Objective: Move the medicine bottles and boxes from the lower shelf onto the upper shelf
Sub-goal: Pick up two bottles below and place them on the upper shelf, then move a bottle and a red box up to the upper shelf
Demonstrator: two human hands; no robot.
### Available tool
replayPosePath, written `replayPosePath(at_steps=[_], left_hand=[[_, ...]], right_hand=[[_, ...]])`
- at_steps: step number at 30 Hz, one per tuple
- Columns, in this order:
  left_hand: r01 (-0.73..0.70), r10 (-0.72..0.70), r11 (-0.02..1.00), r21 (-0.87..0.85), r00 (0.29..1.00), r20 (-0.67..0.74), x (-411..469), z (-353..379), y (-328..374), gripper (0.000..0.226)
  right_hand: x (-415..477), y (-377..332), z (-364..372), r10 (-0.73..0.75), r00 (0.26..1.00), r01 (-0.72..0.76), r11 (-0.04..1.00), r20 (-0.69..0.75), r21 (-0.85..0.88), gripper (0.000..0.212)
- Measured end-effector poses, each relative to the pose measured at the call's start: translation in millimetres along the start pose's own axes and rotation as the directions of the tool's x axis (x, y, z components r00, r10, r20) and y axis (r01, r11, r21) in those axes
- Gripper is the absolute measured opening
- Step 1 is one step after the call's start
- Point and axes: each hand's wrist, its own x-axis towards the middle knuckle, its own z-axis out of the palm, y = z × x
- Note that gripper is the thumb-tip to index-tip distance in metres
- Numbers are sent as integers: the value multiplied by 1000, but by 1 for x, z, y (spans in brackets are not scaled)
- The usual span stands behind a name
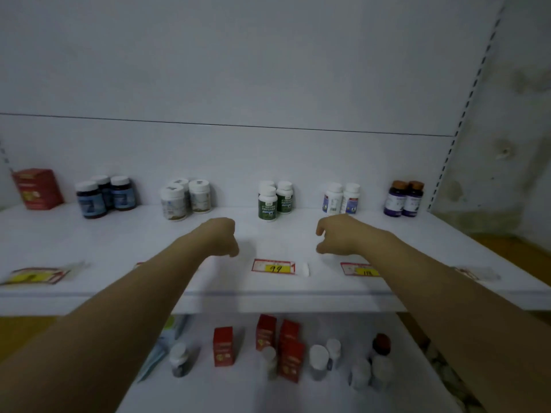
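Note:
Both my hands hover over the upper shelf (pixel 89 248), holding nothing. My left hand (pixel 222 236) has its fingers curled down. My right hand (pixel 337 234) has loose, slightly parted fingers. Along the back of the upper shelf stand a red box (pixel 37 189), dark blue bottles (pixel 104 196), white bottles (pixel 186 198), green-labelled bottles (pixel 274 199), white bottles with blue labels (pixel 341 198) and purple bottles (pixel 404 198). On the lower shelf (pixel 268 394) stand several red boxes (pixel 281 347) and several white-capped bottles (pixel 319 362), plus a dark-capped bottle (pixel 381 344).
Price tags (pixel 274 267) lie along the front of the upper shelf, with a small white piece (pixel 305 269) beside one. A blue-green flat packet (pixel 158 353) leans at the lower shelf's left. A slotted upright (pixel 465 114) borders the right side.

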Motion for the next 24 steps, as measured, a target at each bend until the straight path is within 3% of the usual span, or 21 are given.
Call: replayPosePath(at_steps=[7,12,18,24], left_hand=[[-123,123,991,-54,992,-5,-105,11,-13,51],[-163,173,980,-114,981,82,-163,41,-13,49],[-149,184,970,-194,966,179,-200,103,1,49],[-62,103,978,-198,973,205,-189,162,8,62]], right_hand=[[-101,-42,35,38,997,-34,997,-63,67,40],[-167,-47,76,97,995,-99,991,29,91,38],[-209,-21,121,157,979,-177,972,131,156,42],[-198,17,163,140,978,-168,968,154,188,44]])
